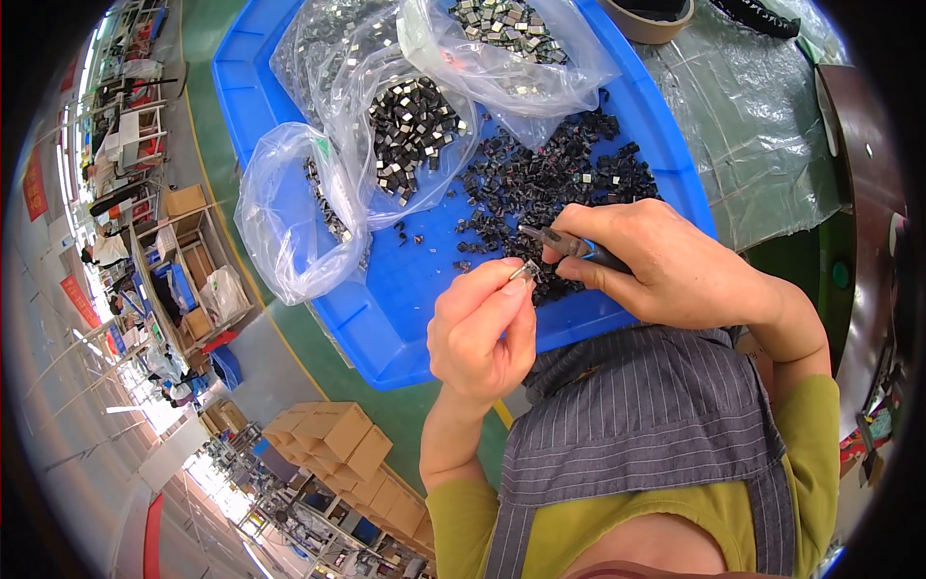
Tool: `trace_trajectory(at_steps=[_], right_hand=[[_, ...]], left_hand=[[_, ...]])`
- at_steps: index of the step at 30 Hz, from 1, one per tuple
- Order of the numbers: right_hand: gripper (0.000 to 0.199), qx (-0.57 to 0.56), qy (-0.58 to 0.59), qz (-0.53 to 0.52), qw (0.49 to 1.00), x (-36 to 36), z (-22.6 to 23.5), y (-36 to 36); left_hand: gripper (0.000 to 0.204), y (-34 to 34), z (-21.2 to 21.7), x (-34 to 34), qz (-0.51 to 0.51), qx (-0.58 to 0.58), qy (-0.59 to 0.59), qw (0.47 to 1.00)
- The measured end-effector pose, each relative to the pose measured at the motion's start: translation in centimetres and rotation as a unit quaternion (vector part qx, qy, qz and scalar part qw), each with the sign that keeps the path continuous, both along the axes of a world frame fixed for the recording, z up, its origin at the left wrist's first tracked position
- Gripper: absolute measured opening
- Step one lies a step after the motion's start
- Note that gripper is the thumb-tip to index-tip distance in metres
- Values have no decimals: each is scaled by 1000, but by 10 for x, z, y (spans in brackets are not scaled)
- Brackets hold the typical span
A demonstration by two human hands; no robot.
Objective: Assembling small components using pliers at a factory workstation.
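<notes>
Between the thumb and fingertips of my left hand (482, 328) is a small metal piece (526, 270), pinched above the near part of a blue tray (391, 347). My right hand (666, 261) is wrapped around dark-handled pliers (569, 243), whose jaws point left, just above the small piece and apart from it. Beneath both hands spreads a pile of small black plastic bits (521, 179). Farther back in the tray, a clear plastic bag (415, 135) holds black parts with pale metal faces. Another clear bag (511, 34) at the back contains similar metal-faced pieces.
At the tray's left lies a third clear bag (280, 227), with some parts inside. A plastic-covered table (733, 135) and a round tan container (656, 21) are to the right. Stacked cardboard boxes (338, 434) and shelving (183, 261) stand on the floor at left.
</notes>
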State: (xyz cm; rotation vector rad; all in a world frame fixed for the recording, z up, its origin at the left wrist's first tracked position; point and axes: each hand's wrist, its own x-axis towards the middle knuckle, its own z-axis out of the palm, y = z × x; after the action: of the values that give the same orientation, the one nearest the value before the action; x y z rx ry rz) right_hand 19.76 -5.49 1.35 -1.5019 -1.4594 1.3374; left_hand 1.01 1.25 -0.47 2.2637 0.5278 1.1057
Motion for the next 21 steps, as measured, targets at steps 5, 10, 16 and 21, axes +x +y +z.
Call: trace_trajectory(at_steps=[5, 10, 16, 21], right_hand=[[20, 115, -32, -78, 990, -6, -7, -5], [38, 225, -99, -132, 960, -5, -2, -20], [56, 266, -182, -114, 940, -1, -6, -27], [58, 265, -220, -134, 929, -3, -5, -26]], left_hand=[[35, 1, 0, 0, 0, -1, 4, 1000], [32, 3, 3, -4, -8, 13, 24, 1000], [30, 4, 5, -3, -28, 15, 44, 999], [30, 3, 7, -2, -29, 19, 47, 998]])
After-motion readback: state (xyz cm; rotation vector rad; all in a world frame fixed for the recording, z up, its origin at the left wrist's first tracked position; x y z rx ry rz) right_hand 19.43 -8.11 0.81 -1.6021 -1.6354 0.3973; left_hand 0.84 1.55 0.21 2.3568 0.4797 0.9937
